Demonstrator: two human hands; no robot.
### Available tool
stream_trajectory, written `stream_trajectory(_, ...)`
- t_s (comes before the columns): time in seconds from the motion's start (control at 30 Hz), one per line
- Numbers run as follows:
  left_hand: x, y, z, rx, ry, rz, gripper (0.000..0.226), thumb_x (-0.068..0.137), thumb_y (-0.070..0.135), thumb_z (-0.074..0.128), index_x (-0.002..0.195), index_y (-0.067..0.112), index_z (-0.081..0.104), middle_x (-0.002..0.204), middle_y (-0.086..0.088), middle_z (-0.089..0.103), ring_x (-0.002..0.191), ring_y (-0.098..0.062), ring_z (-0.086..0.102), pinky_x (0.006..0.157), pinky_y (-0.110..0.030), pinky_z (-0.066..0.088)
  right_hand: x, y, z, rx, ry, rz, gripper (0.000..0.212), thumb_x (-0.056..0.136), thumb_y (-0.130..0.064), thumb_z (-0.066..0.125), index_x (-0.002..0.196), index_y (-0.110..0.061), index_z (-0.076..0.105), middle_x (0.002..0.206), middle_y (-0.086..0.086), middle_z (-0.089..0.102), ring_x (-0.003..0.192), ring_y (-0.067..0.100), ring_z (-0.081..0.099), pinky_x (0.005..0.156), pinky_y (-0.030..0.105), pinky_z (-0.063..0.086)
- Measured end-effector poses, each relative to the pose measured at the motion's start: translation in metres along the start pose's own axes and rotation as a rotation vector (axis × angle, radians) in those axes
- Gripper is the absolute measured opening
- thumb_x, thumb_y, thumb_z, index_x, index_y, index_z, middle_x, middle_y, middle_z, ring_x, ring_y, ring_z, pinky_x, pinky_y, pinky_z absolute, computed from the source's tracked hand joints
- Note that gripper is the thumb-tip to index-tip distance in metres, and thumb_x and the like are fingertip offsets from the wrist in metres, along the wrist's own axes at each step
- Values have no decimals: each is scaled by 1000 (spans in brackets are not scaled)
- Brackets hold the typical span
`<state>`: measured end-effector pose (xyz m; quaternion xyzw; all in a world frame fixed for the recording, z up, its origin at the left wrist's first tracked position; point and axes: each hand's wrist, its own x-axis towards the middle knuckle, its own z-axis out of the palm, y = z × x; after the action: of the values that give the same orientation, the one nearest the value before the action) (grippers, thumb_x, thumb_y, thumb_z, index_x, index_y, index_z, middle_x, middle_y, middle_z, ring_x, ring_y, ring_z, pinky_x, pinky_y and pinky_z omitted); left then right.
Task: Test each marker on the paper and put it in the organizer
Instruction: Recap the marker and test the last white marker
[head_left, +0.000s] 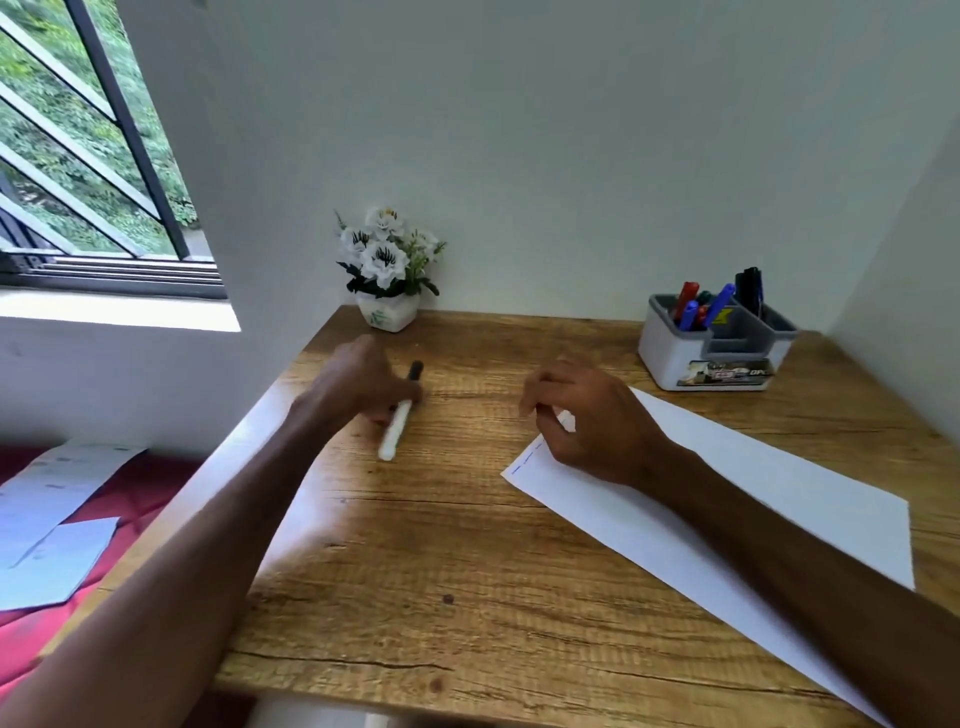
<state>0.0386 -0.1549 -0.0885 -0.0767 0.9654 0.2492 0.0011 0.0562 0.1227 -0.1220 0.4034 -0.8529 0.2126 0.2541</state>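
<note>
**Left hand on a marker, right hand idle over the paper**

Head view: The left hand (358, 384) reaches out over the far-left part of the wooden surface (441, 545). Its grip is on a marker (395, 431), with the fingers curled over the middle of the barrel. The picture is blurred here, so how tightly they hold cannot be told. The marker has a white body pointing toward the near edge and a black cap pointing toward the far edge.

The right hand (587, 421) is above the far-left corner of the paper (753, 493). Its fingers are loosely curled and its grip holds nothing. The paper is a long white sheet lying at a slant across the right side of the surface, from near the middle down to the near-right corner. A few short blue marks (524, 460) show along its left end.

The organizer (675, 358) stands in the far-right corner, just beyond the paper. It is a white and grey box with several compartments. Red and blue markers (691, 309) stand in its left compartment and black markers (748, 291) in a rear one.

A small white pot of white flowers (387, 312) sits at the far-left corner against the wall. Off the left edge, loose sheets (52, 493) lie on a red cloth below a window (78, 156).
</note>
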Motion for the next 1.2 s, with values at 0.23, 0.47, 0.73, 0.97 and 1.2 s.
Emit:
stream_trajectory(0.23,-35,65,28,-981,-239,290,21,94,18,73,106,2,73,98,-11,79,90,-21,77,74,-24,62,0,0,-4,620,11,552,23,105,-26,57,112,-10,72,95,1,77,86,14,75,76,25,61)
stream_trajectory(0.47,-15,79,36,-1012,-261,347,25,94,26,75,112,9,74,91,-4,74,70,-10,58,63,-22,51,4,15,-33,590,118,518,39,105,-31,55,83,-4,73,63,8,56,53,17,55,48,31,52)
stream_trajectory(0.73,-11,68,68,-1070,-137,410,25,85,9,81,108,2,74,94,-10,81,81,-16,78,74,-19,60,-2,34,-40,-73,-155,402,61,98,-71,37,83,-22,69,74,-6,65,70,13,60,60,32,40)
stream_trajectory(0.97,-13,73,86,-970,-47,605,22,85,9,82,107,6,76,98,-6,80,91,-22,79,83,-31,62,-2,36,-28,9,-120,264,51,98,-53,44,88,-12,72,74,3,70,66,21,62,62,44,49)
stream_trajectory(1.2,-11,74,86,-1039,-47,680,22,91,3,73,113,2,76,93,-11,81,85,-22,79,80,-28,63,2,30,-29,-21,-69,240,33,98,-45,49,107,-25,73,83,-9,72,67,12,59,58,35,49)
